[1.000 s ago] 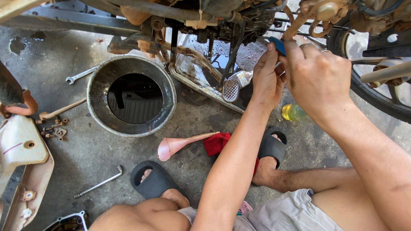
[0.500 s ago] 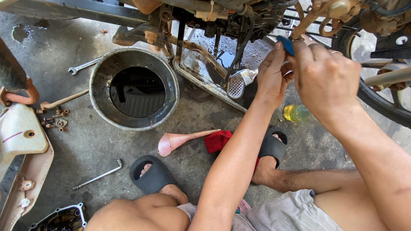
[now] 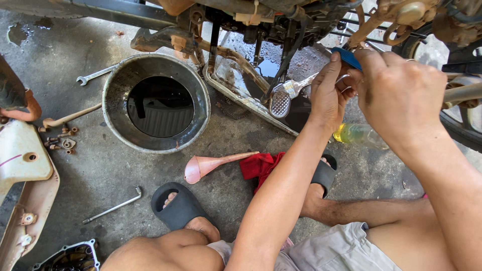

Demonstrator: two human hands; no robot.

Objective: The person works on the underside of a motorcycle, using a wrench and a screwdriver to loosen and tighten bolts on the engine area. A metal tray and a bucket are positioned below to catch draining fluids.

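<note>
Head view: my left hand [image 3: 329,90] and right hand [image 3: 399,93] both pinch one blue-handled tool [image 3: 347,57] up by the motorcycle underside [image 3: 261,30], its long axis slanting up-left. Below lie one drain pan [image 3: 116,90], one pink funnel [image 3: 213,164], two wrenches [image 3: 95,75].

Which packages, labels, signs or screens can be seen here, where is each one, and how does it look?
Clear plastic bottle with yellow liquid: lying on the concrete floor, partly hidden under the right hand; rounded, transparent, no label visible.
Small blue flat piece: pinched between the left hand and the right hand, near the motorcycle underside; cannot tell whether it is a package.
No signs, no screens and no printed labels are in view.
</note>
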